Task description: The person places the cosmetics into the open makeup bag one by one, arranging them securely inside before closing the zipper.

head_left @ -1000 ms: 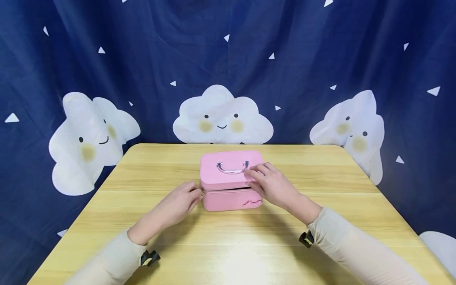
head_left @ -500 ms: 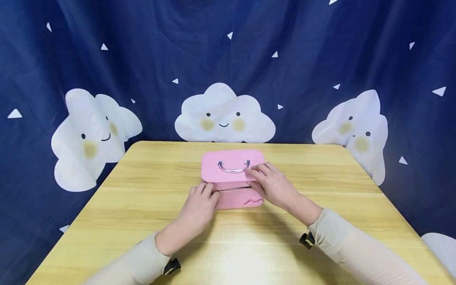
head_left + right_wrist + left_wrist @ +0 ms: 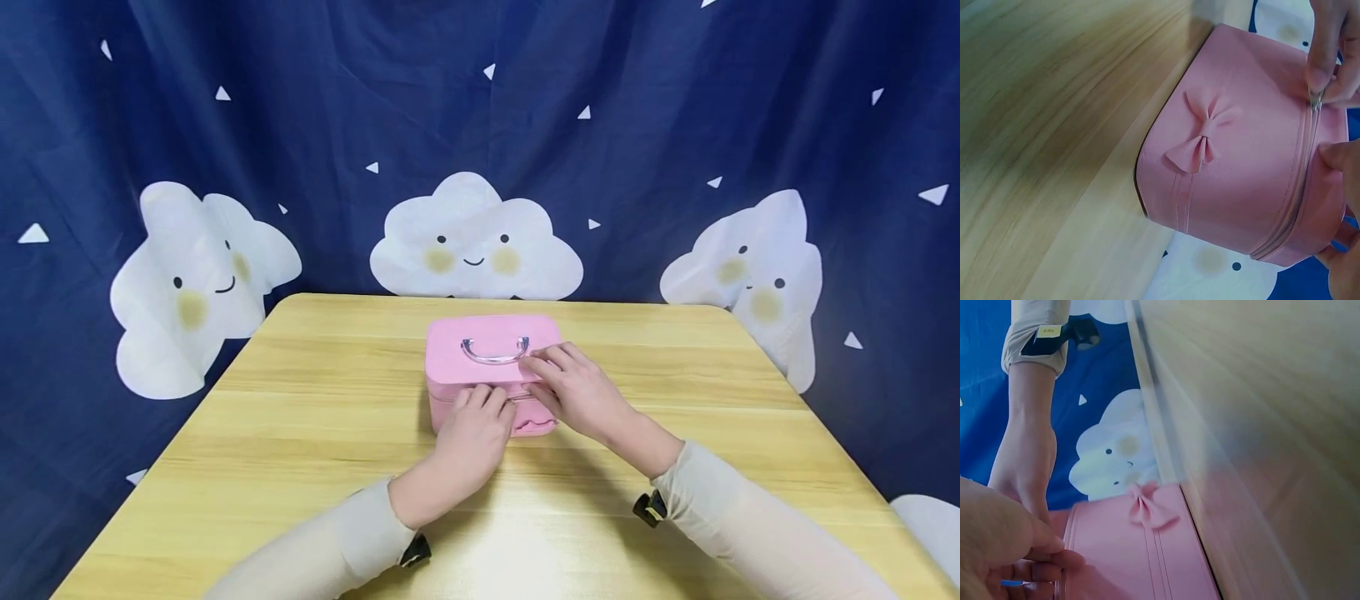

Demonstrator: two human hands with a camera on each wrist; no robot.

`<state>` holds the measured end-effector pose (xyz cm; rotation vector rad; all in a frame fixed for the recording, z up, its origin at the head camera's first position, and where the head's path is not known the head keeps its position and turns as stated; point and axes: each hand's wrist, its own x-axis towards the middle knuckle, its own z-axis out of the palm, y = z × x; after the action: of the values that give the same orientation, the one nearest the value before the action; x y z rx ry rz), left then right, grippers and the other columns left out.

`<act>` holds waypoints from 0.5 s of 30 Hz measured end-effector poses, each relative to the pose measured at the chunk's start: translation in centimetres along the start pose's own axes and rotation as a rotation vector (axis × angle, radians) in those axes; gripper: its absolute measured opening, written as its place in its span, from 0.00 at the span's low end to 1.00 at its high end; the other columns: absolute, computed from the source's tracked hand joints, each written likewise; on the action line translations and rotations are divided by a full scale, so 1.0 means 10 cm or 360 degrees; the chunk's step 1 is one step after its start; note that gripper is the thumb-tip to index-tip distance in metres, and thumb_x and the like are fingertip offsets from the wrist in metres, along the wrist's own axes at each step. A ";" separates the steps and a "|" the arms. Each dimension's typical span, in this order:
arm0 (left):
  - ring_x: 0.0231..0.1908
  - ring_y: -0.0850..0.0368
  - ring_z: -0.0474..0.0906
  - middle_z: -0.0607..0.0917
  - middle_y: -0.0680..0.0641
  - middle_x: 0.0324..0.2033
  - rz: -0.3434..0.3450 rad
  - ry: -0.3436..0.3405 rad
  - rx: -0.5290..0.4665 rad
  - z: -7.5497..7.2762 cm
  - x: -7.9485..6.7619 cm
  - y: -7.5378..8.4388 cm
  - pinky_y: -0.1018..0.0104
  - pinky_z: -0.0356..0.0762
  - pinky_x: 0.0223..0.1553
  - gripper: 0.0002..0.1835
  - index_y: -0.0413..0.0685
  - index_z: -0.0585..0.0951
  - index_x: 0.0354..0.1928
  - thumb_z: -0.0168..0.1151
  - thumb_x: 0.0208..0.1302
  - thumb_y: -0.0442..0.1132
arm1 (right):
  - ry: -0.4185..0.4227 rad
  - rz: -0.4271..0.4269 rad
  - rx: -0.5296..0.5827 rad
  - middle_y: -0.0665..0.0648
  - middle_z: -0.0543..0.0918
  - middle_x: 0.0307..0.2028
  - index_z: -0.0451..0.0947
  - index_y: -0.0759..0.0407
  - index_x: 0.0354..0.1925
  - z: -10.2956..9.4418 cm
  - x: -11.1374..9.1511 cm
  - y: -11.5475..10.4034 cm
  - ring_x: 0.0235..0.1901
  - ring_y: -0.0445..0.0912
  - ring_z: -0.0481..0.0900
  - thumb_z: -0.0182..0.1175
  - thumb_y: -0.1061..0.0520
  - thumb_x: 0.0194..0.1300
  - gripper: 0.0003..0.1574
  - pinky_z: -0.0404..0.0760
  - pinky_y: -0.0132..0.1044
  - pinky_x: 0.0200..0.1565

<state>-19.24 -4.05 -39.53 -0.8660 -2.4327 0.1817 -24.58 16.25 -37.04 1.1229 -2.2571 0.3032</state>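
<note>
A pink cosmetic case [image 3: 480,329] with a silver handle [image 3: 495,360] on its lid stands on the table. My left hand [image 3: 472,437] is at the front of the case, finger and thumb pinching the zipper pull [image 3: 1315,100] in the right wrist view. The zipper track [image 3: 1297,194] runs on from the pull around the rounded corner. My right hand [image 3: 583,396] holds the lid at its front right, thumb at the lid's edge and fingers on top. A pink bow [image 3: 1205,131] decorates the front of the case, below the zipper.
The case stands on a light wooden table [image 3: 337,367]. Behind it hangs a dark blue curtain [image 3: 420,83] with smiling white clouds. A small black device [image 3: 649,507] sits at the right wrist, and another at the left.
My left hand has slid from the case's left corner rightward along its front with the zipper pull, and the seam behind it has closed. My right hand has stayed on the lid.
</note>
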 end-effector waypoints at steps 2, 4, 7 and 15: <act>0.37 0.55 0.68 0.76 0.52 0.38 0.0016 -0.0003 0.0014 0.02 0.05 0.04 0.66 0.64 0.37 0.09 0.51 0.83 0.43 0.61 0.62 0.43 | 0.0003 0.0006 0.0011 0.57 0.81 0.44 0.80 0.59 0.52 0.00 -0.01 0.00 0.46 0.53 0.77 0.69 0.58 0.58 0.22 0.78 0.45 0.51; 0.36 0.56 0.68 0.76 0.53 0.37 0.0023 -0.0003 0.0017 0.03 0.08 0.07 0.66 0.64 0.35 0.09 0.51 0.83 0.42 0.62 0.62 0.43 | 0.0020 0.0012 0.0041 0.57 0.81 0.45 0.80 0.59 0.52 0.01 -0.02 0.00 0.47 0.53 0.77 0.70 0.57 0.58 0.23 0.78 0.46 0.52; 0.35 0.57 0.69 0.77 0.54 0.36 0.0040 0.0030 -0.0019 0.05 0.08 0.07 0.67 0.64 0.34 0.08 0.52 0.83 0.41 0.61 0.64 0.45 | 0.0062 0.0033 0.0098 0.58 0.81 0.47 0.80 0.59 0.53 0.03 -0.04 -0.01 0.49 0.54 0.77 0.71 0.58 0.56 0.25 0.76 0.47 0.55; 0.36 0.55 0.74 0.81 0.53 0.35 0.0146 0.0222 -0.0269 -0.05 0.07 -0.11 0.65 0.69 0.35 0.11 0.52 0.84 0.38 0.62 0.66 0.51 | 0.0165 -0.0021 0.0029 0.63 0.79 0.49 0.78 0.64 0.51 0.02 -0.09 -0.08 0.52 0.59 0.76 0.70 0.60 0.55 0.24 0.65 0.57 0.64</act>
<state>-20.09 -4.51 -38.48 -1.0296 -2.3046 -0.0507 -23.60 16.24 -37.78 1.1053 -2.1592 0.3691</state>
